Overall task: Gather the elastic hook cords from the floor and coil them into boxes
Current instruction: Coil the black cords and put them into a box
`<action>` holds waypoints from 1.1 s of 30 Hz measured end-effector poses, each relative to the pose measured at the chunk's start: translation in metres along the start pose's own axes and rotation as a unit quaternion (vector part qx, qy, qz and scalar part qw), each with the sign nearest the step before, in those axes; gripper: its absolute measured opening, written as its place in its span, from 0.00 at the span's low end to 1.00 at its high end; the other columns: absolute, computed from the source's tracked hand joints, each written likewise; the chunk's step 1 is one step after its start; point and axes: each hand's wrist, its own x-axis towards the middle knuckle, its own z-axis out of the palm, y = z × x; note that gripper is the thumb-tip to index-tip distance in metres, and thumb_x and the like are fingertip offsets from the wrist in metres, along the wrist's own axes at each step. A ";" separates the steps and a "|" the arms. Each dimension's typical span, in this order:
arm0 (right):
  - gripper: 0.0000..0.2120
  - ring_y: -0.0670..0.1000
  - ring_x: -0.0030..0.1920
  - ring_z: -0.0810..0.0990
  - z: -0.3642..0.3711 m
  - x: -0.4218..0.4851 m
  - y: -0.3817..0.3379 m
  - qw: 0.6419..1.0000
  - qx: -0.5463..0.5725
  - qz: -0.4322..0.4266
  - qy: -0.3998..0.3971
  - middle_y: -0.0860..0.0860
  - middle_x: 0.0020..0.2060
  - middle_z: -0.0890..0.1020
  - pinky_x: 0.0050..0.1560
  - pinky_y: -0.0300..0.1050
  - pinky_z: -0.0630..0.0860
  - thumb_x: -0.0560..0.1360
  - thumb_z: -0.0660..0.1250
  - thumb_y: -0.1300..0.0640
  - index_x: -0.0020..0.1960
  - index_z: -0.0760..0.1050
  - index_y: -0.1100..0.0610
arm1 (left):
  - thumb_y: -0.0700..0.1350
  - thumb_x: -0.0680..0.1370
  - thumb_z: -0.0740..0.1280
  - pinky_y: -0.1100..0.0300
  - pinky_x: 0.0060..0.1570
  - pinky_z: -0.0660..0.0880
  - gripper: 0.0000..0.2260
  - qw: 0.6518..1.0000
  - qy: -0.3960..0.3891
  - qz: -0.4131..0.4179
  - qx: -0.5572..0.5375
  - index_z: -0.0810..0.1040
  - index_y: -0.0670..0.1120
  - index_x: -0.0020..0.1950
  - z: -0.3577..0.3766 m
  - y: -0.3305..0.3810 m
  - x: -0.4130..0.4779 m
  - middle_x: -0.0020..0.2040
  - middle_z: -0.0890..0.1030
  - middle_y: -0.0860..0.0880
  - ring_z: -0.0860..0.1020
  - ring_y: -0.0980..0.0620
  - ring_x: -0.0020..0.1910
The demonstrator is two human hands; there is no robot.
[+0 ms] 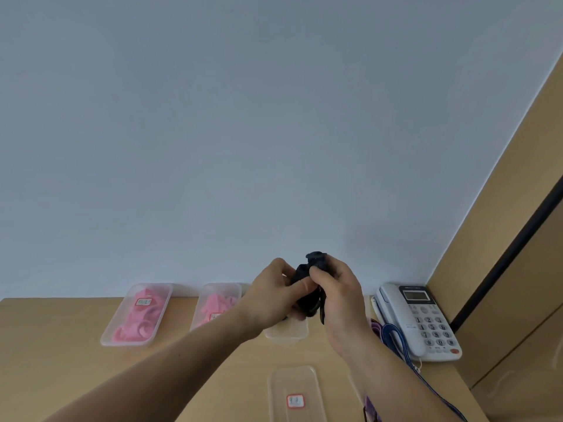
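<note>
Both my hands hold a bundled black elastic cord (307, 300) above the wooden desk, in front of the wall. My left hand (274, 296) grips its left side, thumb pressed on the bundle. My right hand (338, 287) pinches the top, where a black hook end (316, 258) sticks up. Directly under the bundle stands an open clear plastic box (286, 335), mostly hidden by my hands. A clear lid (294, 391) with a red-edged label lies near the desk's front edge. A blue cord (396, 339) and a purple cord (377, 327) trail along the desk past my right wrist.
Two lidded clear boxes holding pink cords (137, 315) (216, 306) stand at the back left of the desk (61, 345). A white desk phone (423, 321) sits at the back right, beside a wooden partition (518, 239).
</note>
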 end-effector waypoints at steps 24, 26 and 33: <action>0.07 0.40 0.49 0.81 0.008 0.013 0.007 0.978 -0.189 0.028 -0.085 0.45 0.49 0.83 0.47 0.38 0.74 0.78 0.66 0.49 0.53 0.79 0.47 | 0.39 0.74 0.75 0.49 0.42 0.79 0.20 0.987 -0.042 -0.052 -0.147 0.68 0.37 0.58 -0.030 -0.032 0.004 0.45 0.82 0.36 0.81 0.41 0.40; 0.05 0.40 0.43 0.82 0.010 0.011 0.010 0.978 -0.194 0.028 -0.072 0.46 0.44 0.85 0.43 0.39 0.75 0.76 0.68 0.51 0.46 0.82 0.49 | 0.40 0.73 0.76 0.51 0.42 0.78 0.20 0.995 -0.010 -0.018 -0.094 0.68 0.38 0.56 -0.033 -0.038 0.005 0.42 0.85 0.42 0.81 0.44 0.39; 0.04 0.41 0.38 0.84 0.026 0.009 0.026 0.986 -0.160 0.035 -0.007 0.46 0.39 0.86 0.34 0.33 0.75 0.73 0.73 0.54 0.46 0.83 0.53 | 0.45 0.73 0.76 0.54 0.44 0.80 0.18 1.000 0.023 0.020 0.000 0.70 0.43 0.53 -0.042 -0.050 0.004 0.46 0.82 0.47 0.83 0.51 0.41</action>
